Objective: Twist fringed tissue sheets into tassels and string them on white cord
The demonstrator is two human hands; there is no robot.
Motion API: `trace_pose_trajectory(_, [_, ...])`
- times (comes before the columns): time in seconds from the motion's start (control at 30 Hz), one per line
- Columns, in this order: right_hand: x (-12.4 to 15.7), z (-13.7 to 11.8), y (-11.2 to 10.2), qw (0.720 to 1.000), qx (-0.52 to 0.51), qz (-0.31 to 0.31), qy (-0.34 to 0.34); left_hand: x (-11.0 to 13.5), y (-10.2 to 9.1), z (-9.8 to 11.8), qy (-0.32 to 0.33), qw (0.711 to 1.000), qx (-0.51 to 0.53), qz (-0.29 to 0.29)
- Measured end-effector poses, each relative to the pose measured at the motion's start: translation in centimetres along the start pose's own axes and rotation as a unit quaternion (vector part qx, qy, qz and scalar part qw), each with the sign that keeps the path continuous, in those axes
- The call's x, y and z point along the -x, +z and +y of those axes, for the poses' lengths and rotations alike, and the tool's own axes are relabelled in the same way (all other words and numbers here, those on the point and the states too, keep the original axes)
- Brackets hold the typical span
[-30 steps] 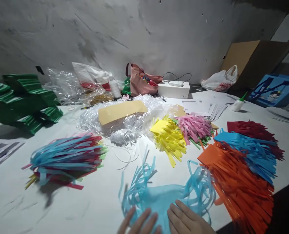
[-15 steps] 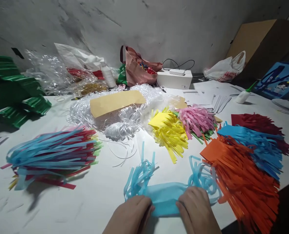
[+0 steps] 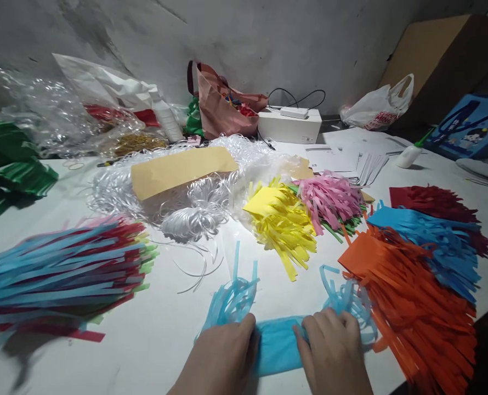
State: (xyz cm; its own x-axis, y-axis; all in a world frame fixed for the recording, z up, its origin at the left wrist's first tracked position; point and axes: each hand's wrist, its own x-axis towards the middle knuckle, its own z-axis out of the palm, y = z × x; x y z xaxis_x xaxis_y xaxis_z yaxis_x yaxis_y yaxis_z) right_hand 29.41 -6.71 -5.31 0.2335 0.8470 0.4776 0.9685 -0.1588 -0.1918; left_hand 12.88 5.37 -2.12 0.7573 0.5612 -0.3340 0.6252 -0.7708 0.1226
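A light blue fringed tissue-paper sheet (image 3: pixel 279 345) lies across the front of the table, its plain middle band folded over and cut strips curling out at both ends. My left hand (image 3: pixel 223 354) is closed on the left side of the band, thumb along its edge, fingertips partly hidden. On the right side, my right hand (image 3: pixel 332 343) grips the band with bent fingers and thumb. Close to my right hand lies an orange paper tassel (image 3: pixel 416 296). Beyond the band sits a yellow tassel (image 3: pixel 283 225).
Several multicoloured tassels (image 3: pixel 67 269) lie at left. Behind are white cord (image 3: pixel 198 214), a tan paper strip (image 3: pixel 182 170) and a pink tassel (image 3: pixel 330 197). Blue (image 3: pixel 425 236) and dark red tassels (image 3: pixel 437 206) lie at right, near a glue bottle (image 3: pixel 410 155).
The view has shifted, so the left-hand tassels sit further left. The blue band looks more tightly folded, and my left hand has come up over its left end.
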Motion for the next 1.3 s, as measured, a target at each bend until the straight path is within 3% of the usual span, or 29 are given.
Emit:
trace_pose_trajectory(0.07, [-0.1, -0.1, -0.4, 0.999, 0.007, 0.034, -0.003, -0.1, -0.3, 0.1, -0.004, 1.000, 0.009, -0.020])
trace_pose_trajectory(0.23, [0.2, -0.9, -0.1, 0.971, -0.094, 0.116, -0.187, -0.4, -0.7, 0.2, -0.009, 1.000, 0.000, -0.029])
trace_pose_trajectory(0.3, [0.3, -1.3, 0.5, 0.963, -0.101, 0.127, -0.216, -0.5, -0.8, 0.0, -0.002, 1.000, -0.008, -0.009])
trace_pose_trajectory(0.37, [0.4, -1.4, 1.0, 0.963, -0.089, 0.125, -0.223, -0.4, -0.7, -0.3, 0.019, 0.998, -0.012, 0.058])
trace_pose_trajectory(0.43, [0.5, -1.4, 1.3, 0.964, -0.080, 0.119, -0.225, 0.0, -0.5, -0.5, 0.075, 0.980, -0.018, 0.183])
trace_pose_trajectory(0.53, [0.6, -1.1, 1.1, 0.966, -0.103, 0.113, -0.209, 0.9, 0.2, -0.5, 0.204, 0.911, -0.026, 0.358])
trace_pose_trajectory(0.6, [0.6, -0.9, 0.7, 0.966, -0.147, 0.093, -0.192, 1.5, 1.0, -0.2, 0.258, 0.881, -0.023, 0.397])
trace_pose_trajectory(0.7, [0.5, -0.8, 0.2, 0.964, -0.183, 0.066, -0.181, 1.9, 2.2, 0.1, 0.261, 0.885, -0.007, 0.386])
trace_pose_trajectory(0.9, [1.7, -0.3, 0.1, 0.972, -0.087, 0.082, -0.201, 2.5, 4.1, -0.3, 0.260, 0.882, 0.037, 0.392])
trace_pose_trajectory(1.03, [2.7, 0.9, -0.3, 0.980, -0.129, 0.036, -0.146, 3.4, 5.2, -0.5, 0.197, 0.876, 0.088, 0.431])
trace_pose_trajectory(1.17, [2.0, 1.4, -0.3, 0.985, -0.141, -0.022, -0.095, 4.2, 4.6, -0.7, 0.103, 0.916, 0.089, 0.377])
trace_pose_trajectory(1.3, [0.4, 1.2, 0.0, 0.992, -0.052, -0.056, -0.098, 4.1, 2.9, -0.9, 0.086, 0.944, 0.063, 0.312])
